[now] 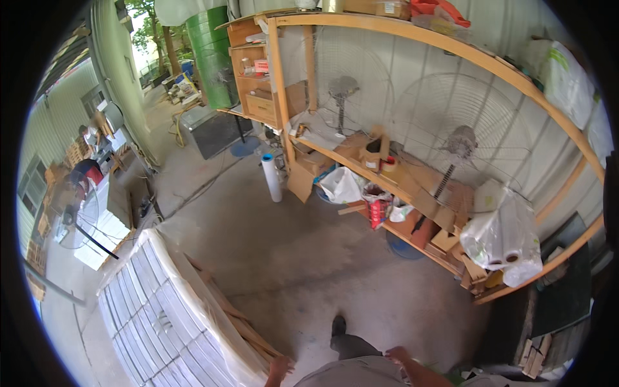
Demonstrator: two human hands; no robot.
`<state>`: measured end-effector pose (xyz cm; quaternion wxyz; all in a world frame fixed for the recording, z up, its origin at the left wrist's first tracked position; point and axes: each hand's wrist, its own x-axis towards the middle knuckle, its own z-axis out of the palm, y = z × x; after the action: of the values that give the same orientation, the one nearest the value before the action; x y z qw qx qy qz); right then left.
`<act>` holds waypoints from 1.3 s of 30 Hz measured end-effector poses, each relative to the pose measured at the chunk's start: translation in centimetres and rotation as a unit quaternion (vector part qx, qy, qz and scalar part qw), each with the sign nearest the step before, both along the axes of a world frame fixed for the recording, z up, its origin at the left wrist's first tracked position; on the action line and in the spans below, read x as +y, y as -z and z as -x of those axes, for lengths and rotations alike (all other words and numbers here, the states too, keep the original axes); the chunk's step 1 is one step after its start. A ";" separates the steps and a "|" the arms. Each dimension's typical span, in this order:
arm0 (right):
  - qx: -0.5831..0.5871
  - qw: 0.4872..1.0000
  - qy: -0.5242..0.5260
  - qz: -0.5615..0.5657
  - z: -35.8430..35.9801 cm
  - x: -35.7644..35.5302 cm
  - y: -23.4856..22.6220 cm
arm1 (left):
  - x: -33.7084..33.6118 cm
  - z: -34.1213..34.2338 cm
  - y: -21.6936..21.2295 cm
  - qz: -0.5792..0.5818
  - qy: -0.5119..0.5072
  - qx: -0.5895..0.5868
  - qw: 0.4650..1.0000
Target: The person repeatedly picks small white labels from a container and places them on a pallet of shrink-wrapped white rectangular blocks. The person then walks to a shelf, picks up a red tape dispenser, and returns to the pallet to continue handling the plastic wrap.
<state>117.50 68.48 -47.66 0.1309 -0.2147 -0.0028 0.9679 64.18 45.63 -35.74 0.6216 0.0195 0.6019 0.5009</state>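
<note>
My left hand (pixel 280 368) is low in the view, beside the near corner of a stack of pale, flat panels (pixel 169 317) bound in clear film. Its fingers are loosely apart and I see nothing in them; whether it touches the stack I cannot tell. To the right of my body hangs my right hand (pixel 398 355), small and slightly blurred, its fingers loosely bent and holding nothing visible. Wooden boards (pixel 242 316) run along the stack's right side. One dark shoe (pixel 338 325) of mine shows on the concrete floor (pixel 322 258) ahead.
A wooden shelf frame (pixel 412 193) along the wall holds cardboard, bags and rolls of plastic film (pixel 503 242). Large standing fans (pixel 459 143) are behind it. An upright white roll (pixel 271 178) stands on the floor. Far left, a person (pixel 90 173) is at a white-topped table (pixel 97 248).
</note>
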 end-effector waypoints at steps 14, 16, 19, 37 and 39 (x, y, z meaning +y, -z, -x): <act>-0.468 0.796 -0.124 -0.364 33.0 35.0 -15.3 | 13.4 13.9 -0.7 0.274 0.013 0.048 0.960; -0.466 0.799 -0.122 -0.360 35.8 36.3 -15.3 | 17.2 17.2 -0.7 0.276 0.032 0.054 0.959; -0.511 0.807 -0.092 -0.280 37.8 36.3 -12.1 | 22.4 23.4 -0.5 0.272 0.068 0.059 0.958; -0.523 0.763 -0.173 -0.338 42.4 41.8 -7.8 | 44.9 45.3 1.1 0.269 0.083 0.031 0.959; -0.444 0.360 -0.359 -0.738 43.6 45.7 -6.9 | 47.3 43.6 -0.6 0.282 0.052 0.063 0.956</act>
<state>73.91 114.22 -40.73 -0.1433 -0.4093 -0.8503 0.2983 20.62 92.91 -35.14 0.5881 -0.0939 0.7545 0.2758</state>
